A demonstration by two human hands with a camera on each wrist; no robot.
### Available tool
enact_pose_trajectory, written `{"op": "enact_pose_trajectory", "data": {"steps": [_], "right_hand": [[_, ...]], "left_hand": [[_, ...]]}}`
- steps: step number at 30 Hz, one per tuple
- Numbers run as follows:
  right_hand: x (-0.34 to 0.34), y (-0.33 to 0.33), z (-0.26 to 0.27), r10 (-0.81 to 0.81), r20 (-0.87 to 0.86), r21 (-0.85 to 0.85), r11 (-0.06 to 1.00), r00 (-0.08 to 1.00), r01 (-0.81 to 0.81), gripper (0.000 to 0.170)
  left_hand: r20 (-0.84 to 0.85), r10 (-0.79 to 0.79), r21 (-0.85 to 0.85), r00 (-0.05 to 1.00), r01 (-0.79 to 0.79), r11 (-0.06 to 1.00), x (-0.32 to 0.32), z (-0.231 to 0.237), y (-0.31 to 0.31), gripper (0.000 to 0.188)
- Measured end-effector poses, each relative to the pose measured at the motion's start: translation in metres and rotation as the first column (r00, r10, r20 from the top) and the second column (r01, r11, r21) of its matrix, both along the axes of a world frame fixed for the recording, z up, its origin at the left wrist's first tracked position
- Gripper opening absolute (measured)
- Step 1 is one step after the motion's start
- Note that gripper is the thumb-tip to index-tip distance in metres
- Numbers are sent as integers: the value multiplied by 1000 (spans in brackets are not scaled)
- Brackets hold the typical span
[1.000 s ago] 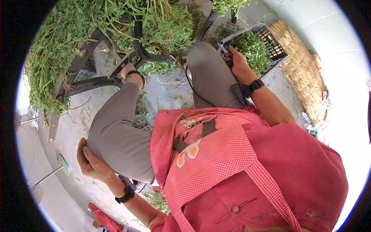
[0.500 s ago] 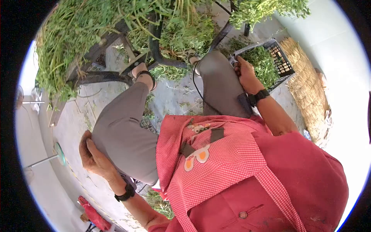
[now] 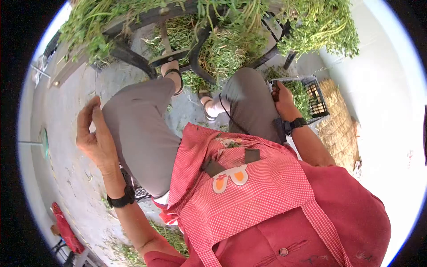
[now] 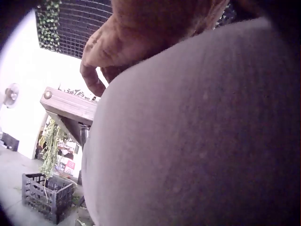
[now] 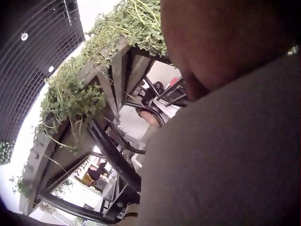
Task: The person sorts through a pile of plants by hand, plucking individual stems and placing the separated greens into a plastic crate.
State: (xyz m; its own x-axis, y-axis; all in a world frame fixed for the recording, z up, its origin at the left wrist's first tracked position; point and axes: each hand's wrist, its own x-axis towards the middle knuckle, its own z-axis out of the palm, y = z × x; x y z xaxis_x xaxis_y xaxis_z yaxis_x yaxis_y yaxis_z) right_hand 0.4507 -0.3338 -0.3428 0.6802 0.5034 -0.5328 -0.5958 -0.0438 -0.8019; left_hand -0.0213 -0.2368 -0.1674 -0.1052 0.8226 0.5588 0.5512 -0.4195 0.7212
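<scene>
My left hand [image 3: 97, 138] hangs beside the left knee in the head view, fingers loosely bent and no object between them. In the left wrist view its fingers show over the grey trouser leg [image 4: 188, 136]. My right hand [image 3: 285, 101] lies along the outer side of the right knee, fingers bent, overlapping the corner of a crate [image 3: 316, 100] of cut greens; no held thing shows. Most of that hand is dark in the right wrist view. Long-stemmed leafy greens [image 3: 320, 29] lie heaped on the wooden table [image 3: 153, 17] ahead and hang over its edge.
Black curved table legs [image 3: 200, 55] stand in front of the feet. A straw bundle [image 3: 340, 124] lies by the right wall. Stray greens [image 3: 218, 53] cover floor under the table. A black crate [image 4: 47, 195] and a fan [image 4: 11, 94] appear in the left wrist view.
The head view has shifted, so table and greens sit higher in it. My left hand has risen slightly beside the knee; the right foot has drawn back. The right hand stays by its knee.
</scene>
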Motion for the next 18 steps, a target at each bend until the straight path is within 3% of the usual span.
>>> {"op": "enact_pose_trajectory", "data": {"steps": [1, 2, 3, 10, 12, 13, 15, 16, 18], "right_hand": [[21, -2, -30, 171, 357, -3, 983, 918, -182, 13], [31, 0, -45, 301, 660, -66, 936, 688, -346, 14], [-23, 5, 24, 65, 31, -39, 997, 997, -64, 15], [-40, 22, 43, 122, 86, -52, 992, 989, -118, 17], [-49, 28, 61, 254, 104, 124, 956, 962, -266, 16], [-55, 33, 70, 246, 104, 134, 957, 964, -259, 16], [-60, 38, 94, 273, 270, 194, 924, 923, -330, 17], [-61, 41, 111, 226, 286, 226, 929, 931, -295, 17], [-65, 45, 136, 282, 316, 235, 902, 906, -362, 19]], "left_hand": [[24, 5, -8, 1000, -5, 1000, 0, 1, -1, 22], [45, 9, -17, 999, -8, 1000, 0, 2, -3, 21], [57, -5, -9, 998, 5, 1000, -1, 3, -4, 21], [130, 2, -21, 992, 0, 1000, -2, 25, -13, 20], [181, -49, 25, 982, 46, 999, 0, 34, -10, 20], [178, -58, 35, 982, 52, 998, -2, 37, -10, 20], [239, -170, 170, 956, 131, 977, -1, 53, -3, 20], [239, -217, 207, 947, 168, 964, 4, 62, 3, 20], [332, -265, 274, 906, 176, 945, 7, 78, 3, 16]]}}
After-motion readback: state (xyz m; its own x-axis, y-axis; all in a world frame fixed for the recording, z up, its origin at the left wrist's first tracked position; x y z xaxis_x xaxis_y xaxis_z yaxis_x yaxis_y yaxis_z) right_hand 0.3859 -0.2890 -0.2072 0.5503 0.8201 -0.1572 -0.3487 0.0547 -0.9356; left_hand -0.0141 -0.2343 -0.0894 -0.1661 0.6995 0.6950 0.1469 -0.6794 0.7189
